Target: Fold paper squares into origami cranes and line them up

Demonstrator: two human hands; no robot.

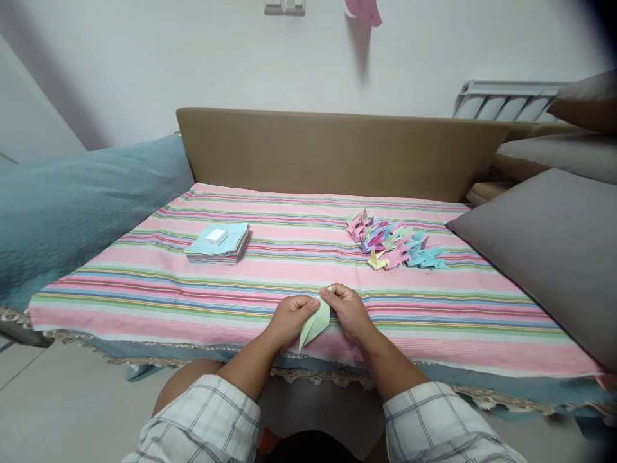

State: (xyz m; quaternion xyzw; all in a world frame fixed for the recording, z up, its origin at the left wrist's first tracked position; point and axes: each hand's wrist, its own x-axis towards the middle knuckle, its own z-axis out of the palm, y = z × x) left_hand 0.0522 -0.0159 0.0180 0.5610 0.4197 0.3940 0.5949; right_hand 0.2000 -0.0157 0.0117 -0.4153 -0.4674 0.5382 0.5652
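Note:
A pale green piece of folded paper [315, 325] is held between my two hands, above the front edge of the striped cloth. My left hand [292, 319] pinches its upper left side with thumb and fingers. Near the paper's top end, my right hand [350, 312] pinches it too, thumb on the near face. The paper's pointed lower end hangs toward me. Fingertips behind the paper are hidden. Beyond my right hand lies a cluster of folded paper cranes [395, 243] in pink, blue, purple and yellow.
A stack of coloured paper sheets [214, 251] with a small white block [216, 237] on top sits at left on the striped cloth [289, 257]. A grey cushion [544, 251] bounds the right, a blue-covered armrest [91, 199] the left, and a brown backrest [337, 154] the far side.

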